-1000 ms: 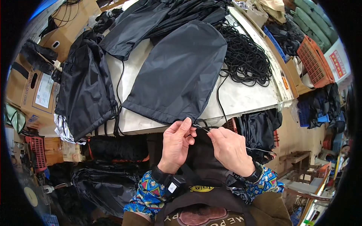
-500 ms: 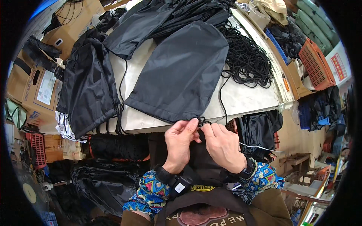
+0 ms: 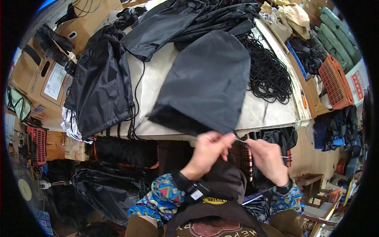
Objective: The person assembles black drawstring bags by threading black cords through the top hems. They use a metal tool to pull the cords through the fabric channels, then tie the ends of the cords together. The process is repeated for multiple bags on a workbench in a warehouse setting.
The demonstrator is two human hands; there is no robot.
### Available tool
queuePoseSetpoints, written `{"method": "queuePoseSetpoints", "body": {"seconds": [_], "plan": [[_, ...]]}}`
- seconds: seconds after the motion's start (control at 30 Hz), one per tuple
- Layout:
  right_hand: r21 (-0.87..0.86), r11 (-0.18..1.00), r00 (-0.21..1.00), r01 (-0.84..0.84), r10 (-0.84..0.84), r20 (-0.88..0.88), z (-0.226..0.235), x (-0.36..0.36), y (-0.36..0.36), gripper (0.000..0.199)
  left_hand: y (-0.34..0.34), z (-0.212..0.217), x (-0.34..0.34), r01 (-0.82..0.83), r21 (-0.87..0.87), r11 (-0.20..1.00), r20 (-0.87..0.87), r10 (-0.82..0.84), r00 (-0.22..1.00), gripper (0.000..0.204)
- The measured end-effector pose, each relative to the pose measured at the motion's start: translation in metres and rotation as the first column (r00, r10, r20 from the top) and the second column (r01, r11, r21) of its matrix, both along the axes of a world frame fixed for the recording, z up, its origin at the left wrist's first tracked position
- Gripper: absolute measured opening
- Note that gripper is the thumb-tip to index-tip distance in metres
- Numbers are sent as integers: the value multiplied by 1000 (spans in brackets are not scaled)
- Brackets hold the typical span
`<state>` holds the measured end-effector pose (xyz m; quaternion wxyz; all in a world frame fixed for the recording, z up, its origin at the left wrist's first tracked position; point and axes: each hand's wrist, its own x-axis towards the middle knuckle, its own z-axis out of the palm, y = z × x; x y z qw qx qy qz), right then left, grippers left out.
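A black drawstring bag (image 3: 207,75) lies flat across the near side of the table, its near edge gaping a little. My left hand (image 3: 209,152) is closed in a pinch on the near right corner of that bag, past the table's front edge. To its right, my right hand (image 3: 269,160) grips a thin metal rod (image 3: 240,140). One end of the rod reaches the bag corner at my left fingertips; its other end sticks out beyond my right hand. Whether cord is attached to the rod is hidden.
A tangled heap of black cord (image 3: 270,73) sits right of the bag. Another black bag (image 3: 102,87) with cords hangs over the table's left edge, and more black bags (image 3: 205,17) are piled behind. Cardboard boxes (image 3: 43,87) stand left; an orange crate (image 3: 335,81) stands right.
Both hands have moved right, and my right hand has drawn away from the left, exposing the rod between them. The bag's near edge has shifted right and opened somewhat.
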<state>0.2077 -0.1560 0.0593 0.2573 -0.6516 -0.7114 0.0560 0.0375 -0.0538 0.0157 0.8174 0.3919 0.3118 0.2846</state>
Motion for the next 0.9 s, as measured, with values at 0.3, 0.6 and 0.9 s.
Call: {"method": "queuePoseSetpoints", "body": {"seconds": [0.3,0.6,0.9], "plan": [[-179,983,996,-32,16,-89,33,11,-6,18,62,0,-43,-471,31,882,122,464,877,33],[0,1000,978,-4,4,-209,-4,0,32,15,12,-18,18,-5,145,989,82,-7,997,24],[151,987,983,-58,30,180,4,5,41,11,16,-22,50,-197,302,933,178,148,973,15]]}}
